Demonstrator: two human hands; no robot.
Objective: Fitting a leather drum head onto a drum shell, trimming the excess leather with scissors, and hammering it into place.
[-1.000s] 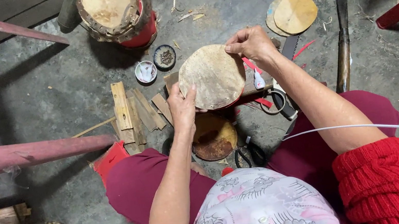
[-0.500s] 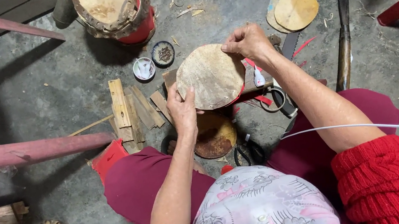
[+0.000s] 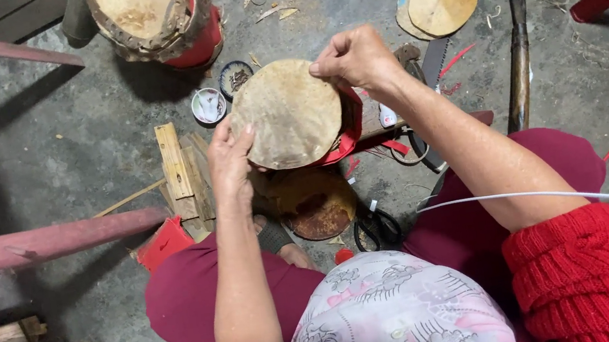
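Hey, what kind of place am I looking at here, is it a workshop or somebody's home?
Probably a small handcraft workshop, worked on the bare concrete floor. Signs: a curved blade and scissors lying loose, wood offcuts, and spare cut discs.

1. One view only, from a camera worn on the person's head, so no second view shares any of the scene.
2. It faces almost straight down over the person's own front, lap and the concrete floor (image 3: pixel 43 176).
3. It sits close: the left hand (image 3: pixel 232 161) and right hand (image 3: pixel 356 56) fill the middle, with the forearms running up from the near edge.
4. The red sleeve (image 3: pixel 597 273) crowds the near right corner; the far edge reaches a drum (image 3: pixel 147 14) standing on the floor.
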